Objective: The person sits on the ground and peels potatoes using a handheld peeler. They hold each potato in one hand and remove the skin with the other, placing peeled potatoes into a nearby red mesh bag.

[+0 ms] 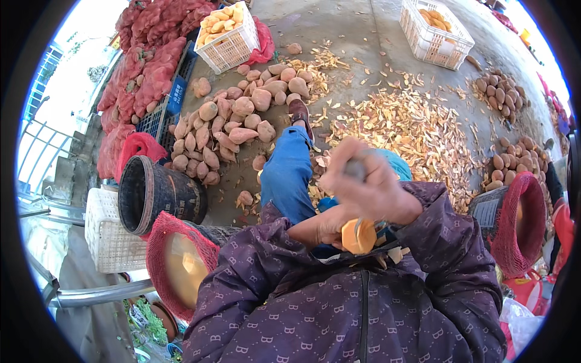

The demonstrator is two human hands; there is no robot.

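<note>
My right hand (374,181) is raised over my lap, blurred, with its fingers curled round a dark, rounded end that looks like a tool's handle. Just below it, my left hand (329,229) is at a peeled orange sweet potato (358,236), partly hidden behind the right forearm and the sweet potato. Bits of peel (396,255) lie on the front of my jacket. Beyond my knees a wide spread of peelings (404,131) covers the floor, and unpeeled sweet potatoes (243,106) are heaped beside my left foot.
White crates of peeled sweet potatoes (229,47) (438,38) stand ahead. At left are red mesh sacks (156,68), a black bucket (159,195), a white crate (106,231) and a mesh-covered bucket (184,265). Another mesh-rimmed bucket (513,222) stands right, near a person's leg (553,181).
</note>
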